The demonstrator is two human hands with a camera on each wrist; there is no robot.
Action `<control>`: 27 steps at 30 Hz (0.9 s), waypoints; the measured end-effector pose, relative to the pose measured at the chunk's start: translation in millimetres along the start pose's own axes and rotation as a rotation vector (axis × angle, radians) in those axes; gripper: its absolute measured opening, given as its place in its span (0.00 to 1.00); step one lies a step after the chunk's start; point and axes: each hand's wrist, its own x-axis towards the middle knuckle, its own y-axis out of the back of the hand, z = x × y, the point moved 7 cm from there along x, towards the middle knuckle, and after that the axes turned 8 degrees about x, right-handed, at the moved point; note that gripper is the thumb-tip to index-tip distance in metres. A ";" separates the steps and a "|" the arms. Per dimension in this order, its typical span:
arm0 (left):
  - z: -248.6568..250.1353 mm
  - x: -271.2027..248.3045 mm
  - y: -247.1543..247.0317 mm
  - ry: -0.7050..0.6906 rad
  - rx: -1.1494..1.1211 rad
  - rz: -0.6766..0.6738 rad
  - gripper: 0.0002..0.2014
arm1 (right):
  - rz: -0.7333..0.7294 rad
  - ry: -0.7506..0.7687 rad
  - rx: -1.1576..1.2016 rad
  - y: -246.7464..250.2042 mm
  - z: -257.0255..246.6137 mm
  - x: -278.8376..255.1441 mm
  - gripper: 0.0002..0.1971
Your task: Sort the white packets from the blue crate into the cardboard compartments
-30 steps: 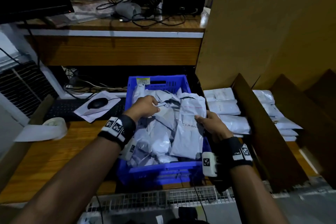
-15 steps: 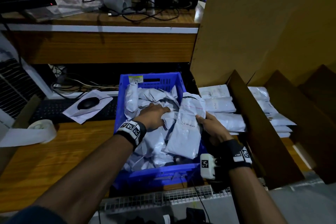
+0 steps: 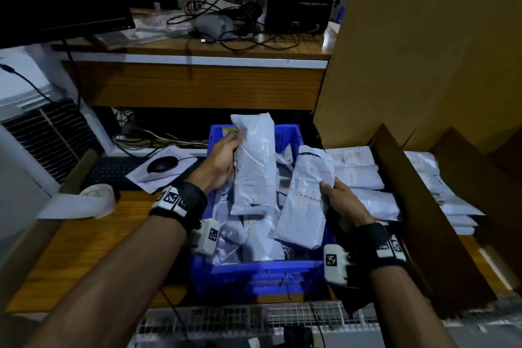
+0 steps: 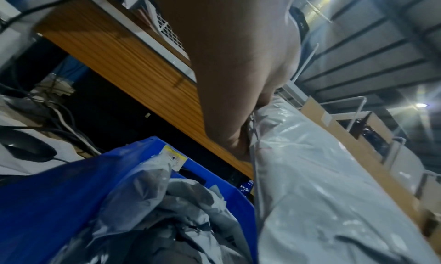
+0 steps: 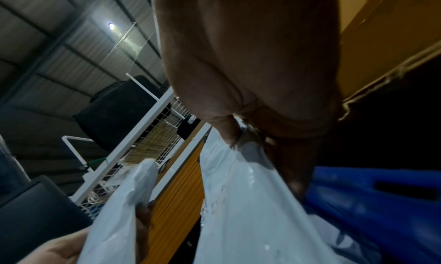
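A blue crate (image 3: 254, 272) full of crumpled white packets stands on the wooden desk in front of me. My left hand (image 3: 223, 159) grips a long white packet (image 3: 255, 167) by its left edge and holds it upright above the crate; the left wrist view shows that packet (image 4: 322, 183) against my palm. My right hand (image 3: 343, 203) pinches a second white packet (image 3: 306, 200), with handwriting on it, by its right edge over the crate's right side. Sorted packets (image 3: 358, 175) lie stacked in the nearest cardboard compartment, and more packets (image 3: 440, 186) lie in the one beyond it.
Tall cardboard dividers (image 3: 418, 206) and a cardboard back wall (image 3: 423, 51) stand at the right. A mouse (image 3: 161, 164) on paper, a keyboard (image 3: 113, 171) and a tape roll (image 3: 97, 196) lie left of the crate. A wooden shelf (image 3: 197, 85) with cables overhangs behind.
My left hand has come up out of the crate with a long packet and now holds it upright. The right hand has kept hold of its packet and raised it slightly.
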 end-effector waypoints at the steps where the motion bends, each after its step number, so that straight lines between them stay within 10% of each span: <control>1: -0.5 -5.1 -3.6 0.009 -0.015 -0.008 0.19 | -0.003 0.003 -0.033 -2.3 -1.3 -0.8 0.12; 11: 11.3 -52.4 -48.0 0.003 0.091 -0.182 0.18 | -0.056 0.020 -0.069 -17.9 -10.1 -23.5 0.12; 16: 48.2 -52.7 -37.7 -0.261 0.017 -0.079 0.13 | 0.004 0.023 -0.084 -9.6 -11.0 -34.5 0.14; 20: 78.5 -78.7 -57.1 -0.487 -0.041 -0.323 0.21 | 0.012 -0.006 -0.026 -7.8 -14.2 -41.9 0.14; 27: 13.5 -103.7 -68.4 -0.421 0.619 -0.611 0.28 | -0.094 -0.029 0.138 -7.1 -25.2 -56.4 0.19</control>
